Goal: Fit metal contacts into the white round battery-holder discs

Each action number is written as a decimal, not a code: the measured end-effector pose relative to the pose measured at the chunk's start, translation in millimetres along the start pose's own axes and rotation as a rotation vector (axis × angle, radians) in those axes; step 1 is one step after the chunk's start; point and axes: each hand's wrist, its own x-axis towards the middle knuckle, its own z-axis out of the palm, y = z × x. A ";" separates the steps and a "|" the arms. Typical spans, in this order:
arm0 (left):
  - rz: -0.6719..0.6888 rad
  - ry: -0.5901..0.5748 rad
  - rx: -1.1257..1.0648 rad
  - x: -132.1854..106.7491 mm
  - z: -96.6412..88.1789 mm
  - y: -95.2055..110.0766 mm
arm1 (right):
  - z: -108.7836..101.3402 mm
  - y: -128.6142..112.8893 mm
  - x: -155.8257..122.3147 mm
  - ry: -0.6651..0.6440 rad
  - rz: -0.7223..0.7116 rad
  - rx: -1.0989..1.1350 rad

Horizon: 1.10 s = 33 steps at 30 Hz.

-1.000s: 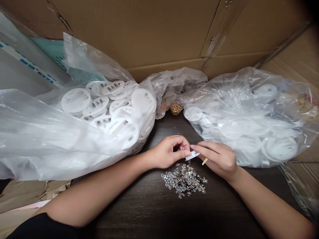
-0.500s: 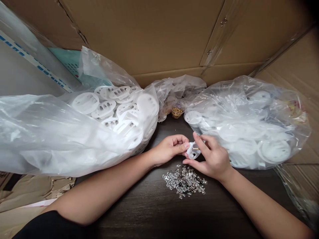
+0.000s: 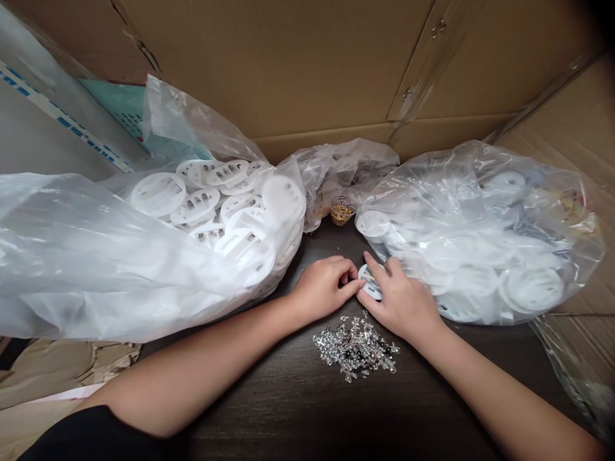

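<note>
Writing: blue characters on a white strip [image 3: 67, 121] at the left, too blurred to read; the red and yellow print at the right is illegible too.
Disc: a round white plastic disc [image 3: 374, 293] with small cutouts sits between the hands, just beyond the metal heap; a thin pale-yellow strip shows across it.
Left hand: this hand [image 3: 329, 285] has thumb and forefinger brought together at the disc's left rim; I cannot tell whether they pinch it or only touch.
Right hand: this hand [image 3: 403, 298] lies over the disc's right side, forefinger extended, thumb at the lower edge; I cannot tell how firmly it grasps.
Heap: small shiny silver metal pieces [image 3: 355, 346], loose on the dark wood-grained table [image 3: 269, 410].
Bags: crinkled clear plastic bags of white discs, left [image 3: 96, 250] and right [image 3: 480, 250]; gold-coloured metal bits [image 3: 341, 214] between them.
Changed: half a second ago the disc was tilted up; now it lies flatter.
</note>
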 end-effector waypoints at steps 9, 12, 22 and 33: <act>0.003 0.029 -0.045 3.9 3.6 -7.2 | -5.0 -6.0 2.4 -0.162 0.045 -0.107; -0.017 0.004 -0.044 4.6 5.1 -8.6 | -4.7 -6.7 2.2 -0.182 0.036 -0.128; -0.055 -0.047 -0.023 6.0 2.2 -4.1 | -6.0 -9.2 3.8 -0.195 0.017 -0.152; -0.041 -0.054 -0.005 7.7 1.4 -3.3 | -6.9 -10.8 6.7 -0.200 0.008 -0.138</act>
